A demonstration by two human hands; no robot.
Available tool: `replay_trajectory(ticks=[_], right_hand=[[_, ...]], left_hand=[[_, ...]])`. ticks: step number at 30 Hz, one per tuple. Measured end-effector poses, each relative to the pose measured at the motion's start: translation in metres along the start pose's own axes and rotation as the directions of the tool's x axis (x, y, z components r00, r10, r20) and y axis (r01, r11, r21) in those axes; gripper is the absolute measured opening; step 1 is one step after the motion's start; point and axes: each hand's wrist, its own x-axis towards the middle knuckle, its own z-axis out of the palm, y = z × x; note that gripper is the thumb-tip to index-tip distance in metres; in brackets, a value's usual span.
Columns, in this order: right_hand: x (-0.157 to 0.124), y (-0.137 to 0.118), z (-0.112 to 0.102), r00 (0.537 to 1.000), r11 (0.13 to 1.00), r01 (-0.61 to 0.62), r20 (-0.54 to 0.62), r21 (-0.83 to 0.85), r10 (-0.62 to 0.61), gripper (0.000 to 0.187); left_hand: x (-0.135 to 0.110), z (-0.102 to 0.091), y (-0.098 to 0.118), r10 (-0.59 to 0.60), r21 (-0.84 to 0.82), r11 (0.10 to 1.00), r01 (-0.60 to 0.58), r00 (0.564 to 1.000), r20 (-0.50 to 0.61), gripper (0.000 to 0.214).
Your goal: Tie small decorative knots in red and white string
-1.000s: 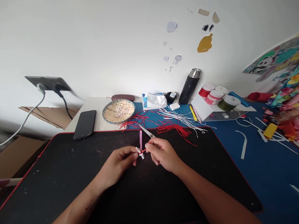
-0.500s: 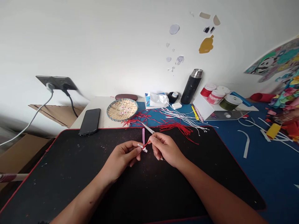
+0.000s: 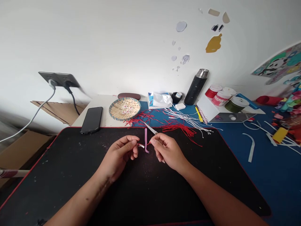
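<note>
My left hand (image 3: 122,152) pinches a red cord (image 3: 138,144) between thumb and forefinger. A small white piece (image 3: 141,146) sits on the cord just beside those fingertips; whether it is tied or threaded there is too small to tell. Close by on the right, my right hand (image 3: 167,149) grips the other part of the cord, a short red bit showing at its fingertips. A pink-purple tool with a bent, forked tip (image 3: 145,138) lies on the black mat behind the gap between my hands. Scissors (image 3: 150,128) point away to the left, their handles hidden behind my right hand.
Beyond the black mat (image 3: 94,182) lie red cords (image 3: 180,128) and white cords (image 3: 185,117). A phone (image 3: 92,120), a woven basket (image 3: 124,109), a tissue box (image 3: 160,100), a black flask (image 3: 196,88) and paint jars (image 3: 222,98) stand along the back.
My left hand has shifted left and slightly up, widening the gap between my hands. The white piece now hangs beside the left fingertips instead of being pinched across them. The view has shifted slightly.
</note>
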Motion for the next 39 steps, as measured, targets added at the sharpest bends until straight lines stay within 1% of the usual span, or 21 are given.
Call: replay_trajectory(ticks=[5, 7, 10, 13, 16, 22, 27, 32, 35, 37, 39], right_hand=[[-0.0015, 0.002, 0.0001, 0.997, 0.999, 0.048, -0.052, 0.001, -0.048, 0.036], [-0.0024, 0.0034, 0.0009, 0.998, 0.998, 0.062, -0.027, -0.024, -0.062, 0.035], [-0.004, 0.0058, 0.0029, 0.997, 0.996, 0.052, 0.056, -0.072, -0.048, 0.029], [-0.0055, 0.0079, 0.0048, 0.994, 0.988, 0.053, 0.1, -0.144, -0.039, 0.022], [-0.0059, 0.009, 0.006, 0.995, 0.98, 0.057, 0.096, -0.189, -0.039, 0.02], [-0.0058, 0.0091, 0.0077, 0.996, 0.981, 0.06, 0.078, -0.182, -0.047, 0.017], [-0.0073, 0.0078, 0.0088, 0.994, 0.978, 0.068, 0.097, -0.197, -0.05, 0.016], [-0.0085, 0.0068, 0.0096, 0.993, 0.974, 0.1, 0.081, -0.201, -0.086, 0.018], [-0.0083, 0.006, 0.0089, 0.99, 0.963, 0.135, 0.073, -0.235, -0.121, 0.018], [-0.0081, 0.0054, 0.008, 0.986, 0.946, 0.166, 0.068, -0.278, -0.153, 0.017], [-0.008, 0.0052, 0.0071, 0.982, 0.929, 0.191, 0.063, -0.317, -0.181, 0.015]], left_hand=[[0.0028, -0.0039, 0.0007, -0.008, -0.155, 0.988, 0.003, 0.999, -0.034, 0.025], [0.0033, -0.0047, 0.0009, -0.026, -0.199, 0.98, 0.02, 0.999, -0.03, 0.022], [0.0029, -0.004, 0.0007, -0.06, -0.243, 0.968, 0.057, 0.998, -0.004, 0.02], [0.0014, -0.0021, -0.0007, -0.089, -0.244, 0.965, 0.093, 0.996, 0.029, 0.02], [-0.0003, 0.0, -0.003, -0.118, -0.229, 0.964, 0.132, 0.99, 0.072, 0.02], [-0.0029, 0.0032, -0.0067, -0.171, -0.196, 0.961, 0.195, 0.976, 0.133, 0.021], [-0.0027, 0.0034, -0.0072, -0.195, -0.184, 0.958, 0.22, 0.971, 0.14, 0.022], [-0.0017, 0.0023, -0.0089, -0.202, -0.133, 0.966, 0.223, 0.967, 0.155, 0.023], [-0.0032, 0.0025, -0.0079, -0.169, -0.064, 0.982, 0.18, 0.975, 0.147, 0.03], [-0.0047, 0.0025, -0.0054, -0.126, 0.039, 0.992, 0.122, 0.981, 0.15, 0.036], [-0.0057, 0.0022, -0.0021, -0.077, 0.196, 0.98, 0.045, 0.984, 0.162, 0.037]])
